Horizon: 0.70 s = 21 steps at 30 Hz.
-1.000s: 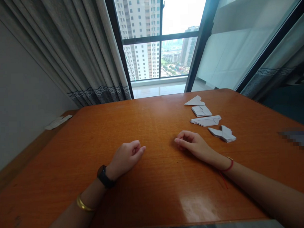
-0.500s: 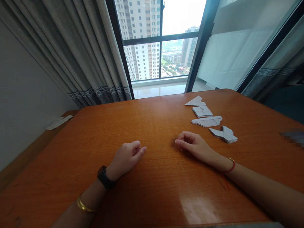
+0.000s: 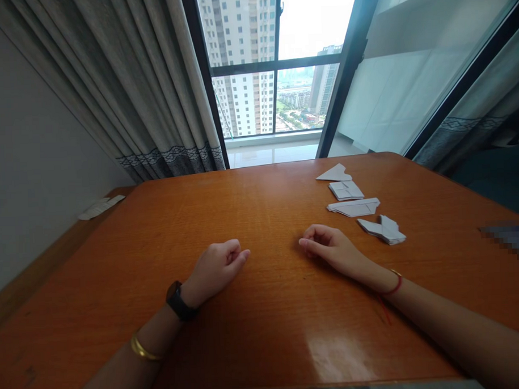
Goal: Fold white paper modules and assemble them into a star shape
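Observation:
My left hand (image 3: 217, 270) rests on the wooden table (image 3: 264, 319), fingers curled into a loose fist with nothing visible in it. To its right, my right hand (image 3: 332, 248) lies on the tabletop with its fingers bent inward and the thumb against them; I see nothing held there either. Nearest to the right hand is a folded white paper shape (image 3: 383, 230) with a raised flap. Beyond it, in a column, lie a long folded paper (image 3: 353, 207), a squarish folded paper (image 3: 347, 190) and a pointed folded paper (image 3: 334, 173).
A blurred grey patch (image 3: 510, 239) covers something at the table's right edge. At far left, a pale flat item (image 3: 101, 208) lies on a wooden ledge by the wall. Curtains (image 3: 154, 96) and a window stand behind the table.

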{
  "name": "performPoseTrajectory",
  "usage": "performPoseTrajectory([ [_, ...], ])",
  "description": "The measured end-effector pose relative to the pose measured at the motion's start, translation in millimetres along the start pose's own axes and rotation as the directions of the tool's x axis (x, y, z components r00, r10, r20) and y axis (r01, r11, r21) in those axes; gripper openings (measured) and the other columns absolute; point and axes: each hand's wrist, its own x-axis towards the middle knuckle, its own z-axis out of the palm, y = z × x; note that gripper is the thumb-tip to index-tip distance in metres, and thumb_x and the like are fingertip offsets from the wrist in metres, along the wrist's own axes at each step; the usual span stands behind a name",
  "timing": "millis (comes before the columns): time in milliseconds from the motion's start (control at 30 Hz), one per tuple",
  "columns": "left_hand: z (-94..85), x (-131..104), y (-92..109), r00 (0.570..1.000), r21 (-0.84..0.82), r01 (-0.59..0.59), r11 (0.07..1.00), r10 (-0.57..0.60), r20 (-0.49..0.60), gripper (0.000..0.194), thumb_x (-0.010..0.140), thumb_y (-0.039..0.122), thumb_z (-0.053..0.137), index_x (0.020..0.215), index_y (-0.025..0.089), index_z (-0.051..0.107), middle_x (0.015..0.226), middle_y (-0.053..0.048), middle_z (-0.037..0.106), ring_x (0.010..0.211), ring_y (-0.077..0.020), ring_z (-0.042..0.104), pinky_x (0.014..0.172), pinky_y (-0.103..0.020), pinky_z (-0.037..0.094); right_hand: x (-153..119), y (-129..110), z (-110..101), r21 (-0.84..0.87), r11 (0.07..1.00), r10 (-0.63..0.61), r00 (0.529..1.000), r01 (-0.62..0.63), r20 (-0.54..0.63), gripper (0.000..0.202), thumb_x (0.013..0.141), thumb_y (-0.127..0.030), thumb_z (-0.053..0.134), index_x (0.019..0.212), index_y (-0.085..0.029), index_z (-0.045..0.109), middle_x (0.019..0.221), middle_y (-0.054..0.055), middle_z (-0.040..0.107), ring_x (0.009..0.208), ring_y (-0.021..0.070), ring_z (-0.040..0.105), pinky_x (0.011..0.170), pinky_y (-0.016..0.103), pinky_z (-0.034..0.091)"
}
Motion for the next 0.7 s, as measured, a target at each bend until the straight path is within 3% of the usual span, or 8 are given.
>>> performPoseTrajectory([
  [700,1.6,1.0,-1.7,1.000,0.011,-0.014,1.000,0.014,-0.006,0.039,0.090,0.046,0.044,0.063,0.020,0.035,0.055,0.005,0.038,0.052,-0.0106,0.036,0.053,-0.026,0.023,0.0,-2.3,0.7,-0.083,0.996,-0.032,0.999,0.034,0.034,0.026,0.084,-0.042,0.060,0.076,-0.018,0.056,0.066,-0.002,0.056,0.060,0.0114,0.046,0.055,0.025,0.036],
])
